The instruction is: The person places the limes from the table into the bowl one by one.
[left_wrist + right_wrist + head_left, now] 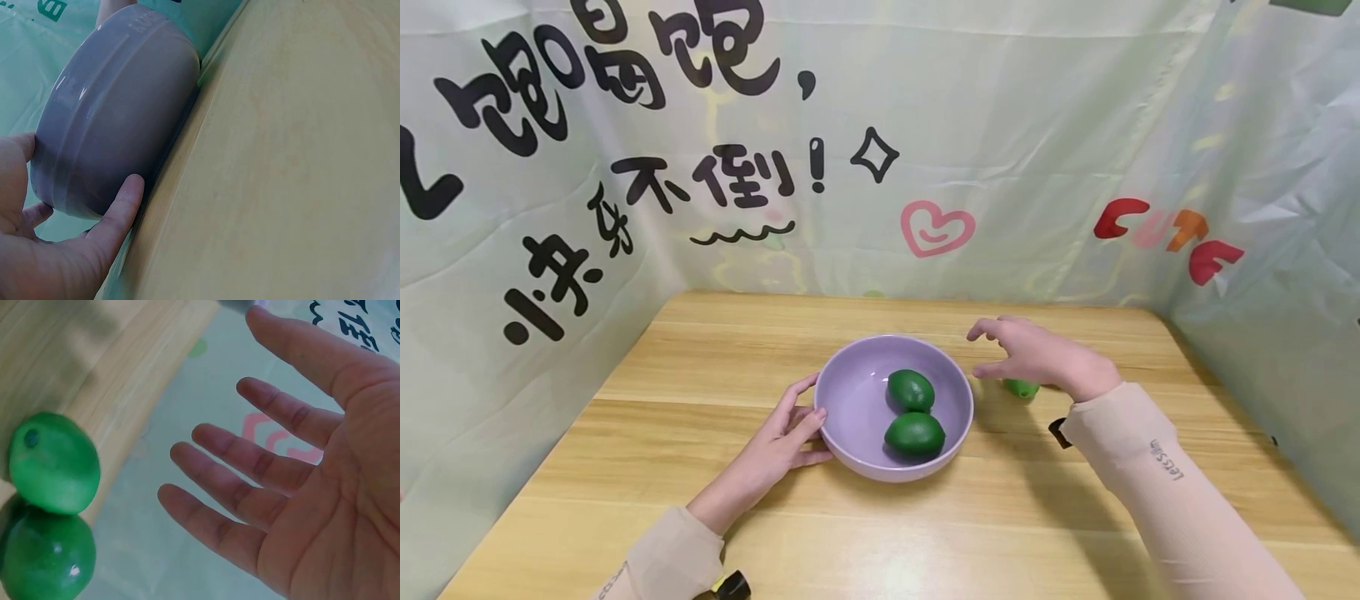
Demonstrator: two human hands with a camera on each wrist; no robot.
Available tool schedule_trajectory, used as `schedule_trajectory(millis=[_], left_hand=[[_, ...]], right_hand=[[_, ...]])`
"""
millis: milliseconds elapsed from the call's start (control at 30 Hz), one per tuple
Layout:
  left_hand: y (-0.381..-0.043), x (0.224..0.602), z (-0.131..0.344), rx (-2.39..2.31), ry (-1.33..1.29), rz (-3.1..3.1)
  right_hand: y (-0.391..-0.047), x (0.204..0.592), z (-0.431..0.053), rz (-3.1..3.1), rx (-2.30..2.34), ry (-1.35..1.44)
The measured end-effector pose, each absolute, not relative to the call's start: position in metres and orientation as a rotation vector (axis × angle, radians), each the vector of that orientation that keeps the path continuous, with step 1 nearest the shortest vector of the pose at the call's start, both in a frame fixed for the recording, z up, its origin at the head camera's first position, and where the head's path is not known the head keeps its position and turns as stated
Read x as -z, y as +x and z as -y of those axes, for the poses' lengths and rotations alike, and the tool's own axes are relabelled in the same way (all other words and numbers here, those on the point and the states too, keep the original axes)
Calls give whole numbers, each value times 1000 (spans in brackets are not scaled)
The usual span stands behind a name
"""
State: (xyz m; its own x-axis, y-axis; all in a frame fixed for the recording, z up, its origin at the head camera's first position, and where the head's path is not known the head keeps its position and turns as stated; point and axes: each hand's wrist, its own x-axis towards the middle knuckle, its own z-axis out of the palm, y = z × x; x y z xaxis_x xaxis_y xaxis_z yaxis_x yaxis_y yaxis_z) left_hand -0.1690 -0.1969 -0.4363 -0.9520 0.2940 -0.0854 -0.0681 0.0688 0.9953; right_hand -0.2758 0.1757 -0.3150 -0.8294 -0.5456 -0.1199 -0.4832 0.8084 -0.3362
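A light purple bowl (850,417) stands on the wooden table with two dark green limes (911,390) inside, toward its right side. My left hand (782,433) holds the bowl's left side, thumb at the rim and fingers along the outer wall; the left wrist view shows fingertips against the bowl's wall (119,112). To the right of the bowl, my right hand (1037,354) hovers with fingers spread and nothing in it. Beneath it, a green lime (1021,388) is partly hidden. In the right wrist view two limes (53,465) lie side by side on the table.
The wooden table (662,433) ends against a pale printed cloth (1037,150) hung at the back and both sides. Black lettering, a pink heart (937,228) and coloured letters mark the cloth. A dark strap piece (1060,433) shows at the right wrist.
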Motion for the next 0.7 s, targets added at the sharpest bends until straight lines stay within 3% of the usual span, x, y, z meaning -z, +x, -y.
schedule_trajectory(millis=[700], left_hand=[[-170, 438, 198, -1967, 243, -2077]], right_hand=[[-290, 324, -203, -2800, 357, -751]])
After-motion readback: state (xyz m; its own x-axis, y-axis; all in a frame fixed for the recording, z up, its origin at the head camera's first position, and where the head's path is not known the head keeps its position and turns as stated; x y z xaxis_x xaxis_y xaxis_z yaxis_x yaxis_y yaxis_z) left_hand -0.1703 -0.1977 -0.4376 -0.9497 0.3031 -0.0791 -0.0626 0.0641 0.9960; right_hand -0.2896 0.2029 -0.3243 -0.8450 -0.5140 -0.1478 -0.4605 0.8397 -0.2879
